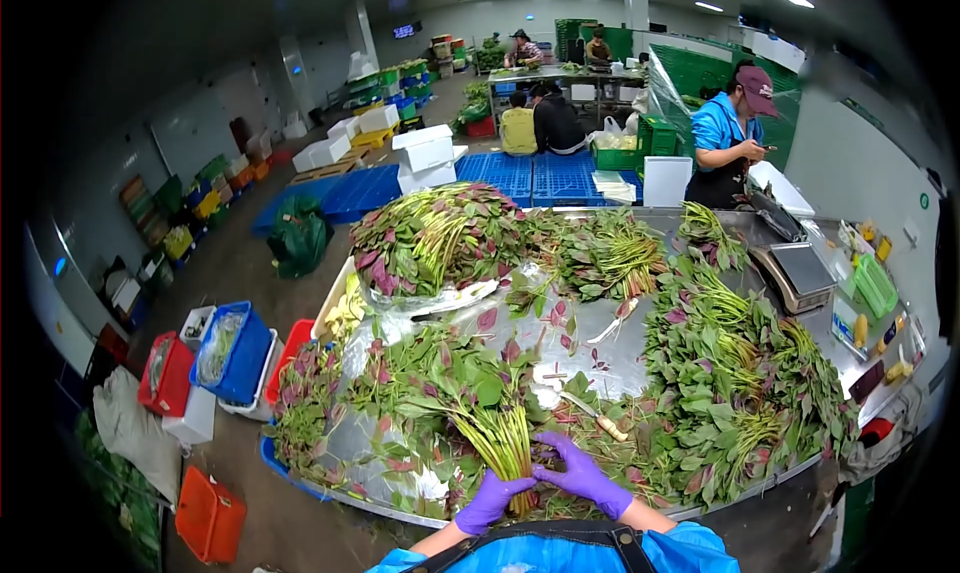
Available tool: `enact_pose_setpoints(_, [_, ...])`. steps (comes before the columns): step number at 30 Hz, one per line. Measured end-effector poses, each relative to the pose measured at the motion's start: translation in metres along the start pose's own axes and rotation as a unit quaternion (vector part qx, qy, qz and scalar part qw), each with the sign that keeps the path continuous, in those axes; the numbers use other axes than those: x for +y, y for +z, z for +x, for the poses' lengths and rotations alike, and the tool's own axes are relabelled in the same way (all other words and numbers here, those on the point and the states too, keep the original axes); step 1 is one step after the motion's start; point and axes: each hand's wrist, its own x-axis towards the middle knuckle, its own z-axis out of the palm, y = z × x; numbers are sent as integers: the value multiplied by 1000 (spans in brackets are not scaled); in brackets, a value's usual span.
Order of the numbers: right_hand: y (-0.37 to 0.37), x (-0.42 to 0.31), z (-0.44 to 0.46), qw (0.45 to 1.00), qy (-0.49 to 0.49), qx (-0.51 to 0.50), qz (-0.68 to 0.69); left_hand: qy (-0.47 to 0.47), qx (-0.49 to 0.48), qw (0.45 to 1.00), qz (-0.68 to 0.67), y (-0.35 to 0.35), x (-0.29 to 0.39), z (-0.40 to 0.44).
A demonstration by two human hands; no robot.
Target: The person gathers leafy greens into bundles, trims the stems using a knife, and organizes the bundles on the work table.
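A bunch of amaranth (503, 438), leaves away from me and stems towards me, stands at the front edge of the metal table. My left hand (488, 501), in a purple glove, is wrapped round the lower stems. My right hand (585, 476), gloved the same, is at the right side of the stems with thumb and fingers apart; its fingertips seem to touch them. Loose amaranth leaves (400, 373) lie left of the bunch. A knife (600, 420) with a pale handle rests just beyond my right hand.
A large amaranth heap (430, 233) is at the back left, and bundled amaranth (740, 383) covers the right side. A second light-handled tool (617, 318) lies mid-table. A weighing scale (797, 273) stands at the back right. Beyond it, a person (735, 138) looks at a phone. Crates (230, 348) stand left.
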Motion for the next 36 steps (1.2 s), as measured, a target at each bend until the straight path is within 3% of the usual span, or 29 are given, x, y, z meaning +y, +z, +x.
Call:
enact_pose_setpoints(1, [5,9,0,993,41,-36,106,18,6,1000,-21,1,-1,2])
enact_pose_setpoints(2, [12,20,-2,993,38,-33,107,18,4,1000,-17,3,1,4])
enact_pose_setpoints(4, [25,36,-5,956,70,-134,253,21,19,1000,-9,7,6,5])
enact_pose_setpoints(5, [19,13,-8,951,149,-204,176,33,16,999,-24,8,5,5])
enact_pose_setpoints(6, [23,20,-9,951,149,-204,176,33,17,999,-23,7,4,4])
enact_pose_setpoints(9, [28,33,-14,922,176,-206,276,23,26,999,-16,5,2,2])
enact_pose_setpoints(13, [34,58,-15,932,170,-221,232,15,31,999,-34,3,-3,1])
enact_pose_setpoints(18, [21,23,-20,936,202,-219,189,-10,19,998,-60,2,0,-1])
enact_pose_setpoints(22, [17,26,-21,939,193,-235,158,-58,2,992,-114,-7,-8,2])
enact_pose_setpoints(25, [18,25,-20,922,284,-259,49,-164,0,965,-205,-11,-15,0])
enact_pose_setpoints(26, [16,17,-22,921,283,-262,47,-162,2,965,-207,-14,-24,0])
enact_pose_setpoints(28, [13,-3,-28,977,135,-91,-140,-200,-11,948,-246,-27,-50,0])
enact_pose_setpoints(29, [20,5,-32,988,69,17,-140,-212,-19,944,-253,-28,-53,-2])
enact_pose_setpoints(30, [19,12,-27,988,68,17,-140,-211,-19,944,-254,-29,-54,-1])
enact_pose_setpoints(33, [22,27,-21,956,-148,-52,-247,-272,-79,908,-309,-38,-52,-8])
enact_pose_setpoints(36, [33,40,-20,957,-159,-54,-235,-225,-52,921,-314,-39,-56,-4])
